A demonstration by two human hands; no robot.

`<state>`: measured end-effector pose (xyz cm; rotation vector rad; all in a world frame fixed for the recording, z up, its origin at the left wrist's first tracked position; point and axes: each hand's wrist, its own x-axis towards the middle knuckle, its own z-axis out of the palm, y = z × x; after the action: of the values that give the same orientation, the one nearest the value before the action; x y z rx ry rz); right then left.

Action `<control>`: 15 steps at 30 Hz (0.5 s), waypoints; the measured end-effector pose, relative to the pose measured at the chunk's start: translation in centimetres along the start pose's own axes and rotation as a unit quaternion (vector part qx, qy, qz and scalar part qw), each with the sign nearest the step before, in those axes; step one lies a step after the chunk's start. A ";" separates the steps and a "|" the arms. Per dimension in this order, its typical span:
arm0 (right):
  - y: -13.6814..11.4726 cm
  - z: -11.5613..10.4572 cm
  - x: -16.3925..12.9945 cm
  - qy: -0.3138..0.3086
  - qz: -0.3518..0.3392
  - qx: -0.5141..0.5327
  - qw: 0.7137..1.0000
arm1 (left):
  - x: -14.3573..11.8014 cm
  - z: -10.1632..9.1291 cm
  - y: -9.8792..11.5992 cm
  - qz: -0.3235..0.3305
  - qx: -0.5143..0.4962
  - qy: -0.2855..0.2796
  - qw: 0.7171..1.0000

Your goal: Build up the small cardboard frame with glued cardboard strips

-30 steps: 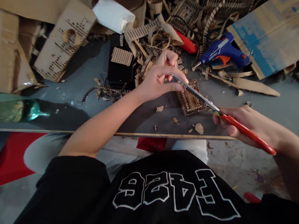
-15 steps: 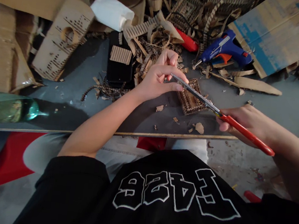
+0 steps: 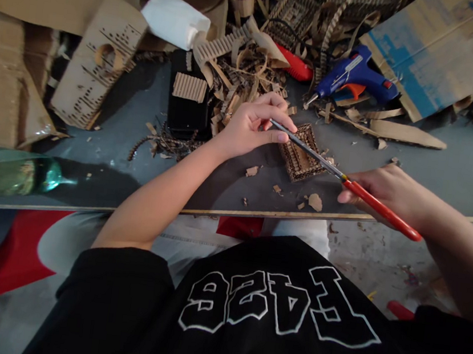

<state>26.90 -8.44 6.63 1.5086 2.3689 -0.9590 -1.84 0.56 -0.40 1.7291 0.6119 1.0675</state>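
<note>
My right hand (image 3: 383, 192) grips the red handles of a pair of scissors (image 3: 340, 175), whose steel blades reach up and left. My left hand (image 3: 249, 124) pinches at the blade tips with thumb and forefinger; whatever small piece it holds there is too small to make out. Just below the blades a small woven cardboard piece (image 3: 302, 153) lies on the grey board (image 3: 138, 130).
Cardboard strips and scraps (image 3: 241, 68) pile up at the back. A blue glue gun (image 3: 354, 76), a red tool (image 3: 295, 66), a black box (image 3: 189, 99), a white roll (image 3: 174, 17), a perforated cardboard sheet (image 3: 99, 62) and a blue-printed carton (image 3: 442, 50) lie around. A green bottle (image 3: 8, 172) lies at the left.
The scissors and my right hand have shifted slightly left and up. My left hand's fingers have curled closer around the blade tips.
</note>
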 end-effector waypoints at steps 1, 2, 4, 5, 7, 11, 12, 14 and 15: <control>0.0 0.1 0.1 0.002 -0.002 0.001 1.000 | 0.0 0.0 0.0 -0.002 -0.002 -0.003 1.000; 0.0 0.1 0.1 0.005 -0.003 0.002 1.000 | 0.0 0.1 0.0 -0.005 -0.006 -0.006 1.000; 0.1 0.1 0.0 0.013 -0.008 0.006 1.000 | 0.0 0.2 0.1 -0.020 -0.019 -0.006 1.000; 0.1 0.1 0.0 0.015 -0.013 0.010 1.000 | -0.1 0.2 0.2 -0.034 -0.026 -0.001 0.999; 0.3 0.0 -0.3 0.013 -0.024 0.021 0.999 | -0.2 0.4 0.5 -0.080 -0.035 0.019 0.996; 0.9 0.0 -0.9 -0.014 -0.032 0.056 0.998 | -0.5 0.8 1.6 -0.162 -0.021 0.072 0.984; 1.0 0.0 -0.9 -0.015 -0.032 0.062 0.997 | -0.5 0.9 1.8 -0.167 -0.018 0.080 0.983; 1.3 0.0 -1.0 -0.010 -0.034 0.070 0.997 | -0.5 1.0 2.1 -0.167 -0.017 0.090 0.982; 1.4 0.0 -1.0 -0.009 -0.037 0.076 0.996 | -0.5 1.1 2.2 -0.167 -0.019 0.094 0.981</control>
<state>28.58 -8.79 6.50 1.4644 2.4016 -1.1904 -1.26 -1.19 1.25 1.4388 0.9574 1.0002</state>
